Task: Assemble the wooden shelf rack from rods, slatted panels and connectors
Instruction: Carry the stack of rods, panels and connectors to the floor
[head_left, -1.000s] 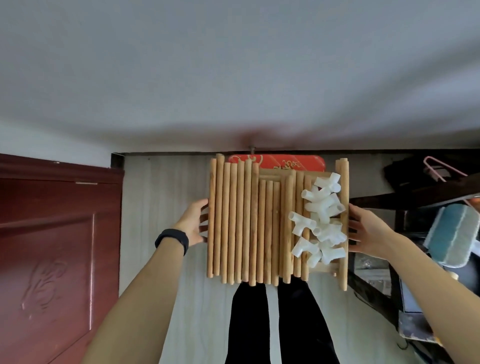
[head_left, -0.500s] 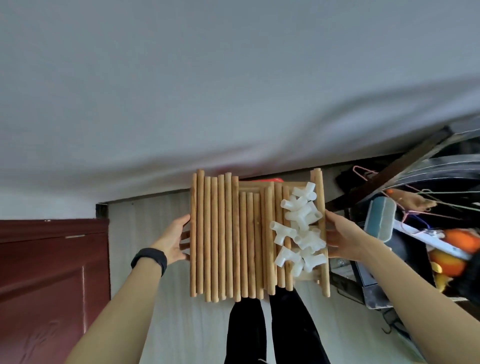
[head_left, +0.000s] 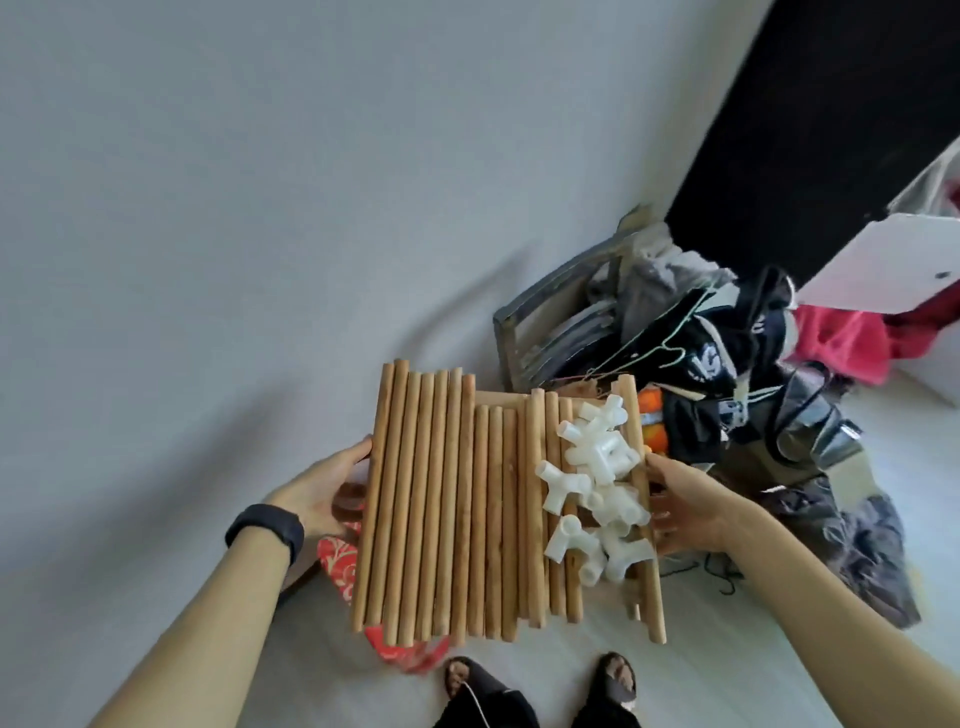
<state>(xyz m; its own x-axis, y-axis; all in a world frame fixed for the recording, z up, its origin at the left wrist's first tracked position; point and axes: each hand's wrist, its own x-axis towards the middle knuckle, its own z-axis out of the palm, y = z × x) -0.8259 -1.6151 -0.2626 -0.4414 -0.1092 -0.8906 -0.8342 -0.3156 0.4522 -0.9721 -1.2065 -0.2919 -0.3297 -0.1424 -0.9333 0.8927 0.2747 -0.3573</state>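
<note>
I carry a stack of wooden parts flat in front of me. Several round wooden rods (head_left: 441, 499) lie side by side on a slatted panel (head_left: 498, 398), whose side rail (head_left: 645, 545) shows at the right. Several white plastic connectors (head_left: 597, 483) are heaped on the right part of the stack. My left hand (head_left: 322, 493) grips the stack's left edge, thumb on top and fingers underneath. At the right edge my right hand (head_left: 685, 509) grips the side rail, beside the connectors.
A red patterned box (head_left: 340, 564) lies on the pale floor below the stack. A pile of clothes, bags and wire hangers (head_left: 737, 374) fills the right, against a grey metal frame (head_left: 545, 322). A dark panel (head_left: 831, 104) stands at the upper right. My feet (head_left: 467, 675) show below.
My view has swung to the right: the dark red door has left the frame and the clothes pile has come in. Both hands keep the same hold on the stack.
</note>
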